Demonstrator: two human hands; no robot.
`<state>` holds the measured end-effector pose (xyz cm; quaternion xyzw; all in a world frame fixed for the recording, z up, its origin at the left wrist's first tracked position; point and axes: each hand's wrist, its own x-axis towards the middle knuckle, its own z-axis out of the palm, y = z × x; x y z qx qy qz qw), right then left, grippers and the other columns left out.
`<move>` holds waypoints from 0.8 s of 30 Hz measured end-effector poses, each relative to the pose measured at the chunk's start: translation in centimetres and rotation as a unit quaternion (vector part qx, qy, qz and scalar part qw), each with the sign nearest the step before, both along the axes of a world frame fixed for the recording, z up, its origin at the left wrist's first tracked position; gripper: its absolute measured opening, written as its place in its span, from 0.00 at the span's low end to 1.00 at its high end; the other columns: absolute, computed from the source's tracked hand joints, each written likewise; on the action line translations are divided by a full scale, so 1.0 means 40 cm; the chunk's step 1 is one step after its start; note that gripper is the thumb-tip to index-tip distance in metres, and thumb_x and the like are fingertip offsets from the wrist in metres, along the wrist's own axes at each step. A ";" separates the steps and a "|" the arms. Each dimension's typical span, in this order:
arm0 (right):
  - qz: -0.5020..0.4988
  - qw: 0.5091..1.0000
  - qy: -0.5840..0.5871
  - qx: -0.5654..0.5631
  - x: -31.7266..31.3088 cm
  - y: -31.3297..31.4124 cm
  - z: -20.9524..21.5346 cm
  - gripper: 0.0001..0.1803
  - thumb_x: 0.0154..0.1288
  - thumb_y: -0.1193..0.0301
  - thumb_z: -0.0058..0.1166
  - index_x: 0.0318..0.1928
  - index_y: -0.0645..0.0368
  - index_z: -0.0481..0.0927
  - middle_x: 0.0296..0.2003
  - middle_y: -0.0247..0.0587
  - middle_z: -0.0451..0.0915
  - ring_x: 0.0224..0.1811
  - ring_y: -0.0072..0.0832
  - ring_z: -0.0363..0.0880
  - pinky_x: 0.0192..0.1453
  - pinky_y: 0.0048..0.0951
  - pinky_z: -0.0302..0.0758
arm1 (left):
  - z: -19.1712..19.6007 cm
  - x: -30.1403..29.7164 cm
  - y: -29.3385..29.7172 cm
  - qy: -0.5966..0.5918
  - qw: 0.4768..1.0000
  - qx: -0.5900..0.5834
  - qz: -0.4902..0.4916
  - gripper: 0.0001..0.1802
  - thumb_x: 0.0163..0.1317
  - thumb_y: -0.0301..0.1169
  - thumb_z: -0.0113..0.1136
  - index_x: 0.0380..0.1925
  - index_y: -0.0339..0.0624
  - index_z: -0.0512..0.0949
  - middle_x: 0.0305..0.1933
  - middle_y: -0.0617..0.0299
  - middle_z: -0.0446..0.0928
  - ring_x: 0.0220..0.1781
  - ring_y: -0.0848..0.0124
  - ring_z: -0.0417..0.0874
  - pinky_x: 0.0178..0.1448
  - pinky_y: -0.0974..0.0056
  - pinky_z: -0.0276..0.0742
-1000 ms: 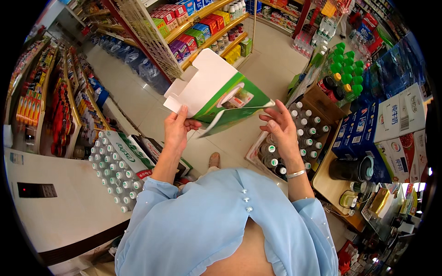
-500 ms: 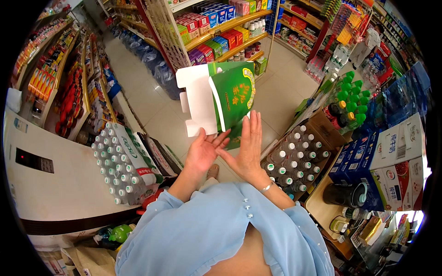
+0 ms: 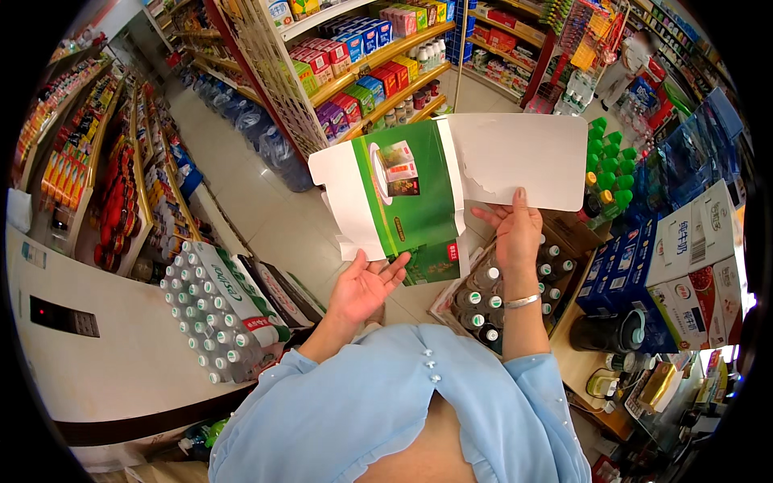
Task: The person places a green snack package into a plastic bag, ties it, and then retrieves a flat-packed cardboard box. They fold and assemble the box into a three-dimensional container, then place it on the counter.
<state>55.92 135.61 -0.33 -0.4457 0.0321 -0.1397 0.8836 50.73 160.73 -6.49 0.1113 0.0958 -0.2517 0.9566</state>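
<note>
An opened-out cardboard box (image 3: 427,185) is spread in front of me, with a green printed panel in the middle and white flaps at its left end. A plain white panel (image 3: 535,161) with a torn patch is folded out to the right. My left hand (image 3: 358,291) holds the lower left edge, palm partly up, its thumb at the white flap and its fingers by the green panel. My right hand (image 3: 517,237) grips the white panel's lower edge, thumb on its face. A silver bangle is on the right wrist.
Shrink-wrapped water bottles (image 3: 205,314) stand on a white appliance (image 3: 113,338) to my left. More bottles in a carton (image 3: 483,302) are close below my right hand. Milk cartons (image 3: 692,266) and a dark jug (image 3: 608,334) sit at right. Stocked shelves (image 3: 378,60) rise ahead; a person (image 3: 628,68) stands far right.
The box has been opened out, its white panel swinging to the right. My right hand has moved right from beside the left hand and now grips that panel.
</note>
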 end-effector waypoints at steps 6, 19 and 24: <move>-0.002 0.999 0.038 0.000 0.016 -0.014 0.000 0.19 0.71 0.60 0.39 0.50 0.65 0.68 0.44 0.49 0.78 0.43 0.40 0.80 0.45 0.44 0.80 | 0.002 0.013 0.014 0.004 1.000 -0.006 -0.018 0.23 0.70 0.41 0.37 0.60 0.41 0.59 0.65 0.52 0.62 0.66 0.50 0.61 0.65 0.51 0.62; 0.134 0.984 0.057 0.101 0.049 0.026 -0.033 0.18 0.68 0.62 0.45 0.55 0.57 0.68 0.51 0.40 0.75 0.50 0.31 0.75 0.51 0.39 0.76 | 0.003 0.003 0.046 0.013 1.000 -0.011 -0.025 0.23 0.71 0.42 0.36 0.60 0.42 0.59 0.64 0.55 0.63 0.67 0.50 0.60 0.66 0.51 0.61; 0.124 0.990 0.035 0.048 0.049 0.049 -0.042 0.15 0.64 0.69 0.52 0.51 0.56 0.72 0.46 0.34 0.77 0.46 0.29 0.76 0.51 0.37 0.74 | -0.003 -0.004 0.055 0.016 0.999 -0.015 -0.029 0.23 0.71 0.42 0.36 0.60 0.41 0.58 0.64 0.54 0.63 0.68 0.50 0.59 0.66 0.51 0.61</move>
